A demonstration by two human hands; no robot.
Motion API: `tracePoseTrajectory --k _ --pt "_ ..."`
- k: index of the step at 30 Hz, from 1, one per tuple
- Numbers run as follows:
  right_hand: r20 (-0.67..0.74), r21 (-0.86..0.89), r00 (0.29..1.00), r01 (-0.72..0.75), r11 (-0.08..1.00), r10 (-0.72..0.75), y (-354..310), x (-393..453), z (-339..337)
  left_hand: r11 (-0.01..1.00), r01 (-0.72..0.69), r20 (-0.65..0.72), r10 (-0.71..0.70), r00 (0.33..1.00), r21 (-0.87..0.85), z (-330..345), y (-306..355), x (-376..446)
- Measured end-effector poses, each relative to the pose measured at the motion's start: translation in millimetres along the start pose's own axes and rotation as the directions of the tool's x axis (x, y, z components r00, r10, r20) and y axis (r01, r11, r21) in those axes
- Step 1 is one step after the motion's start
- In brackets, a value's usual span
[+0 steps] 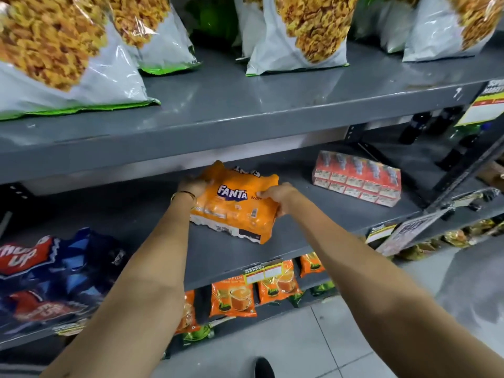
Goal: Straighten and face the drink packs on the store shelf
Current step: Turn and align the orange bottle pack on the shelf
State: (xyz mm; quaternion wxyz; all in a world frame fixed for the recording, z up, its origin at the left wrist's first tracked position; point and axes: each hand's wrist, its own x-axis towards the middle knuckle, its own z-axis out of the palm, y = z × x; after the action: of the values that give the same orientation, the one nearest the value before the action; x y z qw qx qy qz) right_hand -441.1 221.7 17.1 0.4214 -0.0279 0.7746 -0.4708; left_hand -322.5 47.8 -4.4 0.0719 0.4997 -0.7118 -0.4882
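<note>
An orange Fanta pack (234, 211) lies on the grey middle shelf (313, 230), its logo facing up and its near end close to the shelf's front edge. My left hand (192, 186) grips its far left corner. My right hand (278, 196) grips its right side. A blue and red Thums Up pack (46, 279) lies at the shelf's left end. To the right, a red shrink-wrapped pack of small drink cartons (357, 177) sits at an angle, further back.
Large white snack bags (300, 34) stand on the upper shelf (245, 105). Orange tea packets (233, 297) fill the lower shelf. Price tags (263, 271) hang on the shelf edge. Dark bottles (425, 126) stand far right. Grey floor tiles lie below.
</note>
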Motion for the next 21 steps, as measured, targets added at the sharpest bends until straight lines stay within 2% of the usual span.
tracePoseTrajectory --k 3,6,9,11,14,15,17,19,21 --pt "-0.075 -0.071 0.985 0.153 0.986 -0.158 7 2 0 0.992 -0.065 -0.113 0.052 0.992 -0.109 -4 -12 -12" --pt "-0.110 -0.159 0.930 0.333 0.930 -0.352 16 -10 -6 0.966 -0.171 -0.158 0.141 0.977 -0.196 -8 -23 -40" --pt "-0.073 -0.314 0.864 0.454 0.834 -0.498 39 -19 -13 0.964 -0.232 -0.154 0.212 0.965 -0.131 1 -46 -62" --pt "-0.046 -0.384 0.834 0.493 0.780 -0.550 55 -22 -13 0.968 -0.224 -0.136 0.208 0.969 -0.112 13 -63 -77" --pt "-0.033 -0.498 0.831 0.469 0.730 -0.556 58 -22 -16 0.966 -0.189 -0.053 0.182 0.982 -0.177 8 -69 -80" --pt "-0.060 -0.503 0.849 0.428 0.751 -0.524 57 -23 -18 0.965 -0.171 -0.040 0.167 0.985 -0.197 0 -68 -77" --pt "-0.198 -0.367 0.881 0.340 0.866 -0.430 51 -34 -13 0.962 -0.163 -0.105 0.143 0.984 -0.218 -18 -59 -69" --pt "-0.360 -0.205 0.864 0.294 0.933 -0.352 48 -52 3 0.935 -0.133 -0.181 0.076 0.980 -0.327 -26 -42 -69" --pt "-0.383 -0.110 0.873 0.283 0.953 -0.303 48 -67 28 0.881 -0.055 -0.116 0.001 0.993 -0.470 -20 -23 -72"
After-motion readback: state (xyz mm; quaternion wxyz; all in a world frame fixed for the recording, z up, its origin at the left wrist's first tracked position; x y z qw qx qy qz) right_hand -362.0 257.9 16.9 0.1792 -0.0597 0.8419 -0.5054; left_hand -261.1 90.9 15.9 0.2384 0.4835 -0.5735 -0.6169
